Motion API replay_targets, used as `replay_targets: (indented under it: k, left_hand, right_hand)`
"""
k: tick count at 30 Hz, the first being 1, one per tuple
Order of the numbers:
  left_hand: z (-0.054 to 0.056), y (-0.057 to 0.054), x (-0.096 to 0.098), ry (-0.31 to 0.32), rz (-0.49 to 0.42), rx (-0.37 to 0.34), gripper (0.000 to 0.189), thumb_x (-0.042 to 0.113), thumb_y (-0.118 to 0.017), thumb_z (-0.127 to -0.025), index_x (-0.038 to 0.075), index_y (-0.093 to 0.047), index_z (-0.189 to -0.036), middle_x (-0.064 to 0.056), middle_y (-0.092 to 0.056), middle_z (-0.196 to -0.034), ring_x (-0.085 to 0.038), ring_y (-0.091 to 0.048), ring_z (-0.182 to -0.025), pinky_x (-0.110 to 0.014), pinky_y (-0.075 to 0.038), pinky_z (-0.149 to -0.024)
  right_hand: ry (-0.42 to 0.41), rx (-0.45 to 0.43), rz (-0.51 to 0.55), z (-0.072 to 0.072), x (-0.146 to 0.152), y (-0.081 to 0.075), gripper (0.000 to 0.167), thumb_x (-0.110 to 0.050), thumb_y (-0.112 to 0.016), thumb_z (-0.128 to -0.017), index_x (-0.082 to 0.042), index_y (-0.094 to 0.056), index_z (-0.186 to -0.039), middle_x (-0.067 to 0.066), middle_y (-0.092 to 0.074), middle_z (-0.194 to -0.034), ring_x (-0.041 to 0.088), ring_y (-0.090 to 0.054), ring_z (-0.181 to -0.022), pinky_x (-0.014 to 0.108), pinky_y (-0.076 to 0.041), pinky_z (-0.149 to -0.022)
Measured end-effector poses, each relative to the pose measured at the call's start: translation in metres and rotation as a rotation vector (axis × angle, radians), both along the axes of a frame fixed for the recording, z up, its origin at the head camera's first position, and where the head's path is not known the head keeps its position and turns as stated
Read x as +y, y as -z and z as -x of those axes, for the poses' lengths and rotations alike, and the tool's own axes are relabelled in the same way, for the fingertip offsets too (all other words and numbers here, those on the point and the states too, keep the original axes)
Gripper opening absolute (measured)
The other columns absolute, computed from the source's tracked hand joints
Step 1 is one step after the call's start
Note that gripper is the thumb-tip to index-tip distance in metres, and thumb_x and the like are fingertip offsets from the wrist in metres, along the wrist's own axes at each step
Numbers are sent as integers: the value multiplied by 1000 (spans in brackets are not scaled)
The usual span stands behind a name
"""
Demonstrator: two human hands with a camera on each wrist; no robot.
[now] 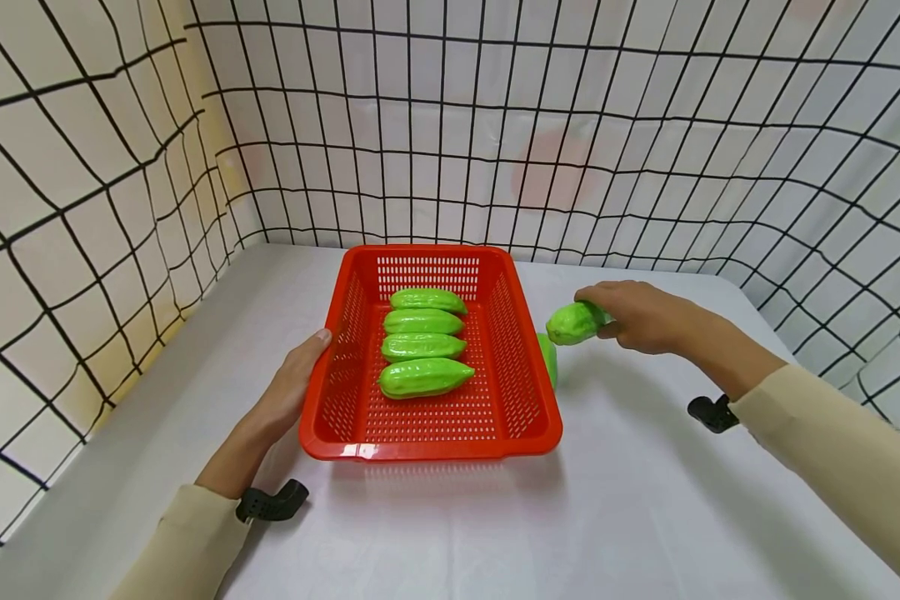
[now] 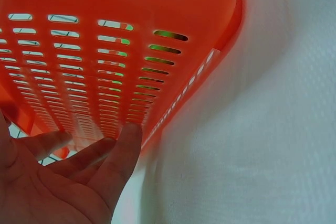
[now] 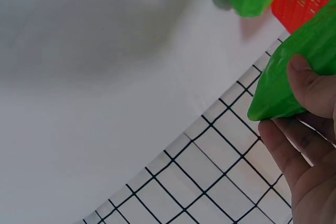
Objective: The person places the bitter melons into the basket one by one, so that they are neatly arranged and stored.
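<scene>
A red perforated plastic basket (image 1: 435,451) stands on the white table, with several glossy green bitter melons (image 1: 426,378) lying in a column on its floor. My left hand (image 1: 300,379) holds the basket's left side, thumb on the rim; in the left wrist view its fingers (image 2: 123,153) rest against the slotted outer wall. To the right of the basket, my right hand (image 1: 641,317) grips another bitter melon (image 3: 286,80) near its pointed end, thumb on one side and fingers on the other, raised above the table. One more green melon (image 1: 548,360) lies against the basket's right side, partly hidden by the rim.
Black grid netting (image 1: 450,125) rises behind the table (image 1: 645,500) and along both sides, with pale sheeting behind it. Each wrist wears a black strap device (image 1: 273,502). White tabletop stretches in front of the basket and to its right.
</scene>
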State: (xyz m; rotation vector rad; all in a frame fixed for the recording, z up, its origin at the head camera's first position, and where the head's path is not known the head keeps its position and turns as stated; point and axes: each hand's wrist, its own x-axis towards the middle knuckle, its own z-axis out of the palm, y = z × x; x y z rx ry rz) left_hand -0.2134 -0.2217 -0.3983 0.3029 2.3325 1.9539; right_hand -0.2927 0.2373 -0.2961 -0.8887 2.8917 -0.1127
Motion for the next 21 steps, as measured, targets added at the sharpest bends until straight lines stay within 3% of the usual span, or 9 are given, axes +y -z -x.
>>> replay_targets:
  k: [7,13,21]
  left_hand:
    - [0,0,0,-3,0,-2,68,53,-29,-109,-2,-41,-147,-31,-60,-114,-24,-73,-82,-33,-62,-75]
    - [0,0,-1,-1,5,1,67,53,-30,-109,-2,-41,-147,-31,-61,-115,-23,-73,-83,-33,-62,-76]
    - [0,0,0,8,-3,2,67,52,-30,-109,-1,-40,-148,-32,-59,-117,-23,-73,-83,-33,-62,-76]
  right_hand:
    - [-22,42,16,-1,-13,-11,48,3,-78,-84,-12,-60,-126,2,-65,-110,23,-60,-102,46,-57,-88]
    - [-25,9,86,-7,-37,-17,47,3,-77,-85,-13,-61,-126,-1,-65,-107,21,-59,-102,42,-58,-86]
    - [-118,-63,125,-22,-80,-25,52,1,-77,-86,-19,-60,-131,-1,-64,-119,21,-57,-113,36,-61,-84]
